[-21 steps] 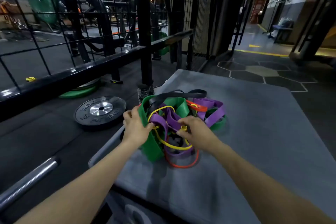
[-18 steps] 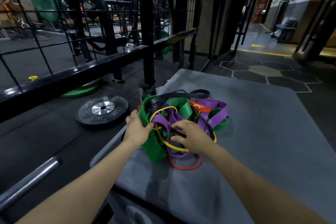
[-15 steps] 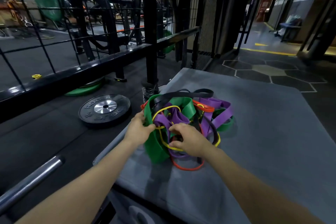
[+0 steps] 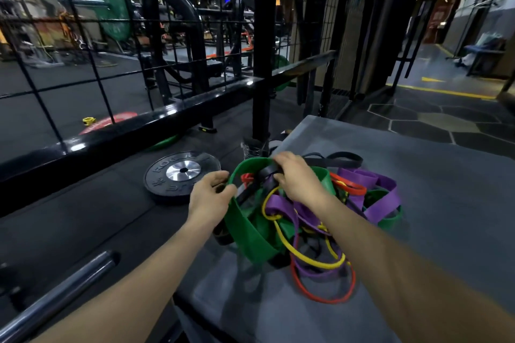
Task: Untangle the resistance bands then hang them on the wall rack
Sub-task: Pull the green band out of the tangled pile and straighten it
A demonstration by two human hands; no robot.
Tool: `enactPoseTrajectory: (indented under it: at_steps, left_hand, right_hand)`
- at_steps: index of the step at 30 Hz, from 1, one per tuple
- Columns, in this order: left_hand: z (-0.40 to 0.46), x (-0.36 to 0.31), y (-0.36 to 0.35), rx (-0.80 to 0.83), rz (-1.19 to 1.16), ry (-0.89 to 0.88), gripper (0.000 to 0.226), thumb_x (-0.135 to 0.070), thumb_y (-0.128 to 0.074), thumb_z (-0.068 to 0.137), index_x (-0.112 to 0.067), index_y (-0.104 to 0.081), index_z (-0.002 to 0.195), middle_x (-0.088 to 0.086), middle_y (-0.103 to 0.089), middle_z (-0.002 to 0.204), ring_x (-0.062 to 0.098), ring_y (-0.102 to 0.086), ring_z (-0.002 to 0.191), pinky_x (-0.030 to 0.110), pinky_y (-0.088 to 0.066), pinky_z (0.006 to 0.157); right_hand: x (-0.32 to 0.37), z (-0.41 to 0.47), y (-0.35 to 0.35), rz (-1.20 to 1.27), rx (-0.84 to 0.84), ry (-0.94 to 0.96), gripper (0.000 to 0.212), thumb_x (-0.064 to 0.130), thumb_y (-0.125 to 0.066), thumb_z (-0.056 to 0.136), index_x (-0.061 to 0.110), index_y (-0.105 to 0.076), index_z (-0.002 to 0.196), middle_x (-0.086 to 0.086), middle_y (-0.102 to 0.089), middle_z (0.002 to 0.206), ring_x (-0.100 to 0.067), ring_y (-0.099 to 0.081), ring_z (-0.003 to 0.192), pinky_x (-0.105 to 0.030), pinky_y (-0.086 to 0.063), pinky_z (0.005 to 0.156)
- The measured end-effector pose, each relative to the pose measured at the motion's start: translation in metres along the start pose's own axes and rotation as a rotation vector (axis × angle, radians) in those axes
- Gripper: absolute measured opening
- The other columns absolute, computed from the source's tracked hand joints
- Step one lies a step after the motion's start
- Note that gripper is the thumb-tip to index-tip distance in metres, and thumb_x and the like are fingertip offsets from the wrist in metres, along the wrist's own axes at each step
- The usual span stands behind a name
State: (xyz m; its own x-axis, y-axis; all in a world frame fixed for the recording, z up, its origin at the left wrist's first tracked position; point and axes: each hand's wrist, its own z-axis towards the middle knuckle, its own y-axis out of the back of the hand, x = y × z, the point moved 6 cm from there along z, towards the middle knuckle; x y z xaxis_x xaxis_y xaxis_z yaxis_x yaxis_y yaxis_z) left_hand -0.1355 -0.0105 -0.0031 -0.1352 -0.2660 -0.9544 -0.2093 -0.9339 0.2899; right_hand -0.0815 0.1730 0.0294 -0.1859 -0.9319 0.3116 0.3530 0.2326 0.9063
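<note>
A tangled heap of resistance bands lies on a grey padded platform (image 4: 434, 203). It holds a wide green band (image 4: 250, 234), purple bands (image 4: 370, 184), a thin yellow band (image 4: 303, 257), a thin red band (image 4: 323, 298) and a black band (image 4: 340, 157). My left hand (image 4: 210, 198) pinches the green band at the heap's left edge. My right hand (image 4: 296, 175) reaches over the top of the heap, fingers closed on a black band (image 4: 264, 172) near the green loop.
A black weight plate (image 4: 182, 174) lies on the dark floor left of the platform, with a steel barbell (image 4: 55, 295) nearer me. A black wire-grid rack (image 4: 83, 64) and upright post (image 4: 260, 64) stand behind. Hexagon-tiled floor extends to the right.
My right hand has left the yellow and purple bands in the middle and moved up and left onto the black band at the heap's top. My left hand kept its hold on the green band.
</note>
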Motion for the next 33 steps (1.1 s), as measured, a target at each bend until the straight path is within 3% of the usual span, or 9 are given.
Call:
enactPoseTrajectory:
  at_steps: [4,8,12,16,20,24,28,30,33]
  left_hand:
    - [0.007,0.007,-0.003,0.0,-0.028,-0.008,0.03,-0.013,-0.064,0.082,-0.016,-0.064,0.112,-0.005,-0.066,0.106,0.008,-0.061,0.101,0.026,-0.048,0.086]
    - [0.003,0.007,-0.008,0.009,-0.051,-0.02,0.025,-0.01,-0.062,0.083,-0.016,-0.064,0.107,-0.008,-0.066,0.098,0.002,-0.06,0.092,0.014,-0.042,0.07]
    - [-0.003,0.003,-0.015,0.025,-0.05,-0.027,0.023,-0.013,-0.065,0.082,-0.018,-0.063,0.104,-0.007,-0.065,0.1,0.007,-0.06,0.095,0.016,-0.043,0.071]
    - [-0.013,-0.006,-0.021,0.04,-0.056,-0.046,0.023,-0.014,-0.068,0.08,-0.021,-0.063,0.101,-0.005,-0.064,0.101,0.01,-0.06,0.097,0.025,-0.046,0.079]
    - [-0.018,-0.008,-0.022,0.052,-0.002,-0.056,0.027,-0.01,-0.067,0.08,-0.019,-0.059,0.104,-0.005,-0.06,0.104,0.01,-0.056,0.102,0.024,-0.041,0.081]
    - [-0.012,-0.007,-0.024,0.068,0.044,-0.049,0.043,-0.013,-0.067,0.082,-0.015,-0.053,0.123,0.0,-0.055,0.124,0.013,-0.051,0.113,0.026,-0.042,0.092]
    - [-0.006,-0.014,-0.037,0.113,0.102,-0.044,0.042,-0.014,-0.064,0.084,-0.017,-0.051,0.124,0.003,-0.052,0.127,0.01,-0.05,0.098,0.024,-0.04,0.079]
    - [-0.002,-0.019,-0.046,0.124,0.135,-0.07,0.04,-0.016,-0.063,0.085,-0.015,-0.051,0.124,0.004,-0.052,0.125,0.009,-0.05,0.09,0.022,-0.039,0.073]
    - [0.005,-0.024,-0.057,0.151,0.178,-0.054,0.046,-0.032,-0.064,0.085,-0.016,-0.047,0.124,0.007,-0.049,0.124,0.012,-0.053,0.086,0.025,-0.043,0.069]
  right_hand:
    - [-0.01,0.006,-0.021,-0.171,0.103,-0.024,0.047,0.026,-0.049,0.095,0.014,-0.036,0.139,-0.008,-0.041,0.142,-0.027,-0.034,0.132,-0.041,-0.019,0.113]
    - [-0.015,-0.01,-0.013,-0.252,0.015,-0.029,0.04,0.035,-0.051,0.092,0.008,-0.046,0.121,-0.011,-0.049,0.125,-0.03,-0.037,0.119,-0.037,-0.031,0.1]
    - [-0.032,-0.028,-0.008,-0.14,0.155,-0.13,0.043,0.036,-0.053,0.091,0.008,-0.048,0.124,-0.014,-0.048,0.125,-0.03,-0.032,0.121,-0.036,-0.03,0.101]
    - [-0.029,-0.043,0.005,-0.119,0.213,-0.103,0.038,0.033,-0.058,0.089,0.007,-0.058,0.116,-0.015,-0.047,0.116,-0.032,-0.032,0.119,-0.038,-0.032,0.099]
    - [-0.024,-0.046,0.04,-0.001,0.063,-0.006,0.033,0.034,-0.058,0.089,0.006,-0.06,0.105,-0.007,-0.041,0.096,-0.024,-0.036,0.102,-0.032,-0.032,0.085]
    - [-0.037,-0.044,0.091,0.341,-0.16,-0.059,0.021,0.026,-0.053,0.093,0.007,-0.051,0.084,-0.006,-0.055,0.078,-0.019,-0.05,0.073,-0.025,-0.035,0.061]
    - [-0.068,-0.042,0.125,0.548,-0.407,-0.214,0.022,0.027,-0.049,0.095,0.007,-0.049,0.085,-0.006,-0.064,0.083,-0.016,-0.056,0.07,-0.033,-0.04,0.063]
    - [-0.084,-0.04,0.132,0.581,-0.5,-0.266,0.028,0.027,-0.049,0.095,0.001,-0.049,0.087,-0.019,-0.064,0.088,-0.025,-0.059,0.075,-0.041,-0.045,0.068]
    - [-0.102,-0.033,0.137,0.647,-0.597,-0.322,0.023,0.025,-0.05,0.095,0.002,-0.051,0.089,-0.023,-0.063,0.092,-0.029,-0.06,0.084,-0.036,-0.045,0.074]
